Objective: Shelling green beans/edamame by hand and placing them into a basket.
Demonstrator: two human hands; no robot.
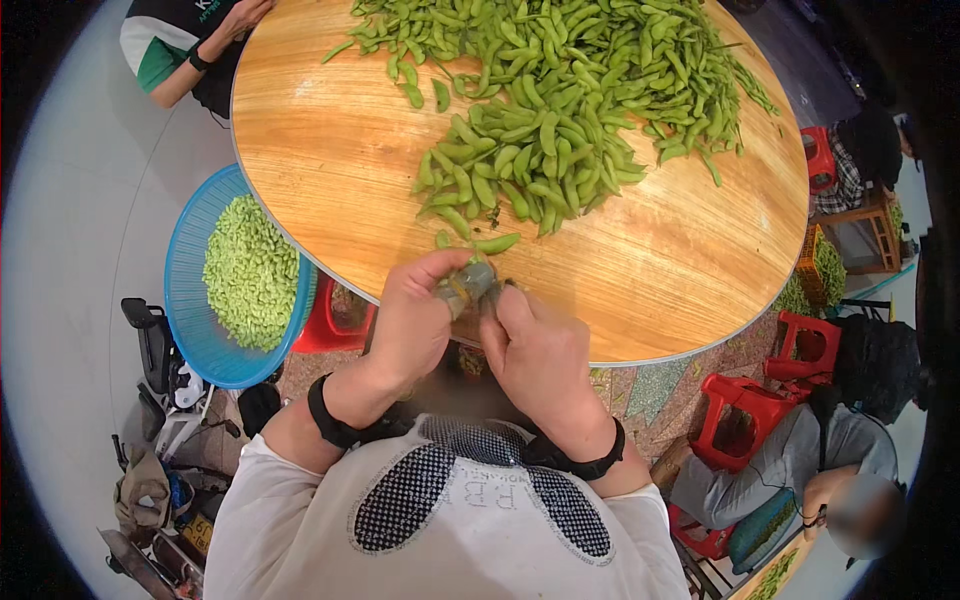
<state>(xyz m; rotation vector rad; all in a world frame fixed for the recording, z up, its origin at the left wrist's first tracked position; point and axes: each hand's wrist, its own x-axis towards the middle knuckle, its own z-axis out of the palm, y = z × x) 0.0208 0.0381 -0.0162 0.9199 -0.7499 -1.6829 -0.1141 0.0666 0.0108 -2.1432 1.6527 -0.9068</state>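
My left hand and my right hand are close together over the near edge of a round wood-grain table. A small green piece, apparently a soybean pod, shows at the pinched thumb and fingertip of my left hand. A greyish wrapping covers a finger between the hands. My right fingers are curled beside it, with a small dark tip showing; whether they hold anything is hidden. Just beyond lies a loose green pod, below a heap of soybean pods.
A blue plastic basket of shelled beans stands left of the table. Red stools are on the right, near a seated person. Another person's arm is at the upper left. A bicycle-like frame stands at the left.
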